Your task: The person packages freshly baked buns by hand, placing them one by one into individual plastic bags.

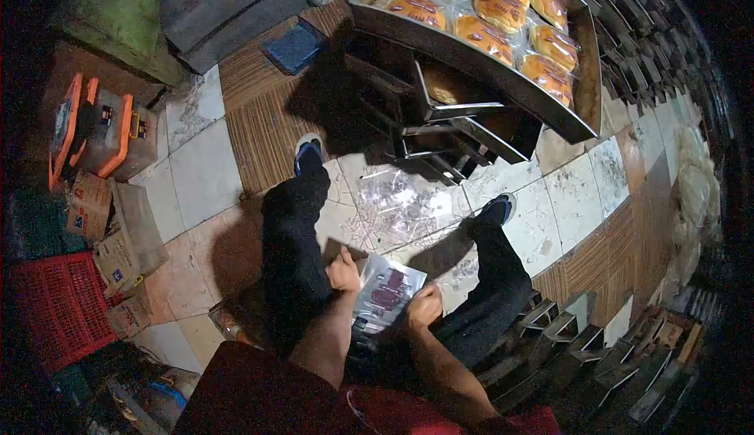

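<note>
A clear plastic bag with dark maroon print [385,290], possibly one of a flat stack, lies across my lap between both hands. My left hand [343,270] is closed on its left edge, near the top corner. With curled fingers my right hand [425,306] grips the right edge. Behind the left hand a brown flat piece [342,253] sticks out; I cannot make out what it is. Ahead of me, a large metal tray [479,40] holds several buns [500,3] wrapped in clear plastic with printing on them.
Under the bun tray are stacked dark metal trays [463,113]. More trays stand at right [577,333]. Plastic scraps [400,199] litter the tiled floor. On the left are a red crate [63,305], cardboard boxes [114,258] and an orange-edged container [118,140].
</note>
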A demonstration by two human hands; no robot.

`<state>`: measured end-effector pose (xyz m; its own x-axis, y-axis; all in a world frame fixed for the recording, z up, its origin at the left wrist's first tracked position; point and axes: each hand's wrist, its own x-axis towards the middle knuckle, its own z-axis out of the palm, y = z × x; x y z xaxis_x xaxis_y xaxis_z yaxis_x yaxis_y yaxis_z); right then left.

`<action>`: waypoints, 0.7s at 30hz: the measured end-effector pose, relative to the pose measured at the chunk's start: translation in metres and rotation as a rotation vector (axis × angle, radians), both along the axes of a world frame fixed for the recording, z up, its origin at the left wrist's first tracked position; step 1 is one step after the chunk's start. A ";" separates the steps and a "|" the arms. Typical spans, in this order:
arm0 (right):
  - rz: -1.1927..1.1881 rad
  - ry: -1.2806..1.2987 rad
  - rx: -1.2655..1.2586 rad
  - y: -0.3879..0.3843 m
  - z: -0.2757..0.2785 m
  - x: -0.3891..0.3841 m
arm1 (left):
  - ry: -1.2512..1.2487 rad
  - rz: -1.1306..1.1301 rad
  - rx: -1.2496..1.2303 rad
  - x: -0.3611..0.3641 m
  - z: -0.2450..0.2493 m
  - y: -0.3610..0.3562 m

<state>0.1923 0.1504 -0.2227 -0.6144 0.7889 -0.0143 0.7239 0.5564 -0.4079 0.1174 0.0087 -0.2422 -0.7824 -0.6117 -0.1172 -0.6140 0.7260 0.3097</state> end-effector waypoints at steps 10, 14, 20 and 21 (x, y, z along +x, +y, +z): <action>-0.014 -0.037 -0.167 -0.002 0.008 -0.003 | -0.055 -0.008 0.009 0.002 -0.006 0.000; 0.000 -0.016 -0.146 0.001 -0.003 0.002 | -0.007 -0.029 -0.034 0.001 0.001 0.003; 0.026 -0.048 -0.101 0.007 -0.023 0.014 | -0.057 0.021 -0.012 0.000 0.006 0.005; 0.024 -0.044 -0.102 0.007 -0.025 0.014 | -0.094 0.022 -0.019 -0.001 0.008 0.005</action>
